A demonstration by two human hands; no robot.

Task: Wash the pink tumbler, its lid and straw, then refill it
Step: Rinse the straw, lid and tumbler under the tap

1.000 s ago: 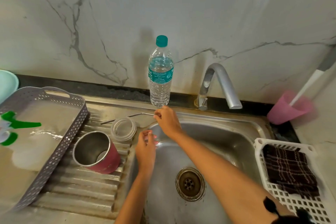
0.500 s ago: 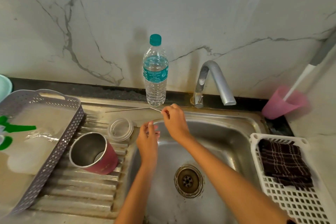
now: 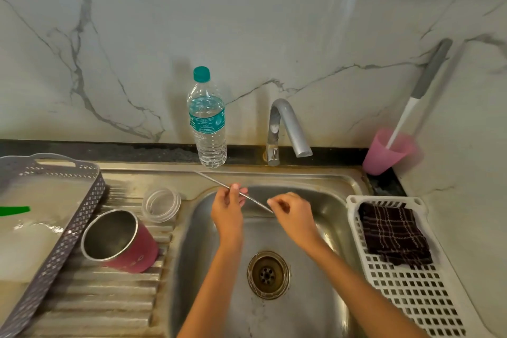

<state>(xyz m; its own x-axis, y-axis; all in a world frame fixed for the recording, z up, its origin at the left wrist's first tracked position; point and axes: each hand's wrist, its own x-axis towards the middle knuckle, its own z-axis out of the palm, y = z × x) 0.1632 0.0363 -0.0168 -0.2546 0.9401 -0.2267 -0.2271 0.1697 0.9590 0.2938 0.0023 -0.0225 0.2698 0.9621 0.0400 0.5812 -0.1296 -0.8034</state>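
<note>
A thin metal straw (image 3: 214,181) slants over the back of the steel sink (image 3: 329,200). My left hand (image 3: 227,208) pinches it near its middle and my right hand (image 3: 295,214) pinches its lower right end. The pink tumbler (image 3: 131,250) lies on its side on the ribbed drainboard (image 3: 96,299), its steel mouth facing me. Its clear lid (image 3: 162,204) rests on the drainboard just behind it. A water bottle (image 3: 207,121) with a teal cap stands upright behind the sink rim.
The grey tap (image 3: 285,129) arches over the sink's back edge, no water running. A grey basket (image 3: 52,230) sits at left, a white basket (image 3: 411,291) with a dark checked cloth (image 3: 392,233) at right. A pink cup (image 3: 386,152) holding a brush stands in the right corner.
The straw has come off the drainboard edge and over the sink. My right hand slid right to its end, and my left hand rose and took hold near its middle.
</note>
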